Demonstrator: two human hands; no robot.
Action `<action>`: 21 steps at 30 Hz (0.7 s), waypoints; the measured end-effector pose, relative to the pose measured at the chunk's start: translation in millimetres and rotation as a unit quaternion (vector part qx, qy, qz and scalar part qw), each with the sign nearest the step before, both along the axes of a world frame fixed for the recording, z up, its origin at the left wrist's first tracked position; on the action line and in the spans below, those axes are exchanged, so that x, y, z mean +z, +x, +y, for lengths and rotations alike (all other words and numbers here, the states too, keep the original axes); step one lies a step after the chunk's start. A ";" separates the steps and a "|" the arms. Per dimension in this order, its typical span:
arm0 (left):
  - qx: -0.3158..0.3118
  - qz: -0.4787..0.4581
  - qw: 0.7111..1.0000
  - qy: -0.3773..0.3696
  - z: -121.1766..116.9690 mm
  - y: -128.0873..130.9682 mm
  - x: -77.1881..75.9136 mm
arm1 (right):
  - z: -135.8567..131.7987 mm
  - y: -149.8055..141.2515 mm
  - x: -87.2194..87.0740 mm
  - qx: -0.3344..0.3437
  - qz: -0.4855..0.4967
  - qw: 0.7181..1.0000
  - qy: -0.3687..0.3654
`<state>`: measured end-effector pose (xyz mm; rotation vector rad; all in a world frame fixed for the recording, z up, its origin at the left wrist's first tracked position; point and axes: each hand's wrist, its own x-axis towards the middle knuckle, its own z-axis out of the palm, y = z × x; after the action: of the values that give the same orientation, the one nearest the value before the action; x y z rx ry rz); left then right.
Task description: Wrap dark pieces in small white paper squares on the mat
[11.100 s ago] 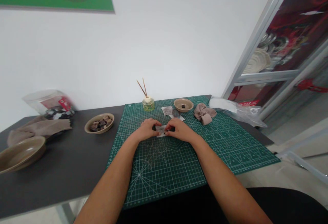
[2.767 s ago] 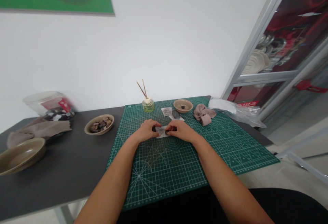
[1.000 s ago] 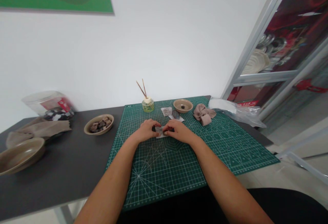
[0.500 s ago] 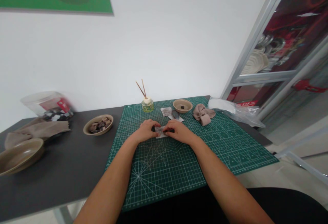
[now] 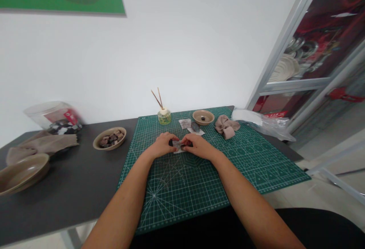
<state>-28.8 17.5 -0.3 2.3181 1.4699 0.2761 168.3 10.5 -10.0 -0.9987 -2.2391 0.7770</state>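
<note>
My left hand (image 5: 162, 145) and my right hand (image 5: 200, 146) meet over the green cutting mat (image 5: 182, 188). Between them they pinch a small whitish-grey wrapper (image 5: 178, 146) by its two sides, thumbs and fingers curled in. What lies inside the wrapper is too small and hidden to make out. Just beyond my fingers are a printed white paper square (image 5: 186, 123) and a dark grey oval piece (image 5: 195, 127) on another white square. Behind these, a shallow tan bowl (image 5: 207, 121) contains a small dark piece.
To the left, a tan bowl (image 5: 111, 138) of brown cubes sits on the dark table. Farther left are a larger bowl (image 5: 25, 175), a grey-brown cloth (image 5: 42, 146) and a clear tub (image 5: 45, 112). A reed diffuser (image 5: 164, 116), knotted cloth (image 5: 226, 126) and plastic bag (image 5: 264, 122) line the back.
The fingers of my right hand shift very slightly on the wrapper. My left hand keeps its place, and the other things stay where they were.
</note>
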 end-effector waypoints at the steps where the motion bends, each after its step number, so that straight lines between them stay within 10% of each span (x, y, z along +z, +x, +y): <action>1: 0.001 -0.001 1.000 -0.001 -0.1 -0.1 0.1 | 0.0 0.8 0.3 -0.006 0.000 1.000 -0.007; 21: -0.001 0.003 1.000 0.000 1.9 -1.0 -2.2 | 2.0 0.6 -0.6 0.028 -0.028 0.997 0.059</action>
<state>-29.7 19.4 -2.5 2.3213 1.4713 0.2679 168.9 12.5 -10.6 -0.9149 -2.3418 0.6389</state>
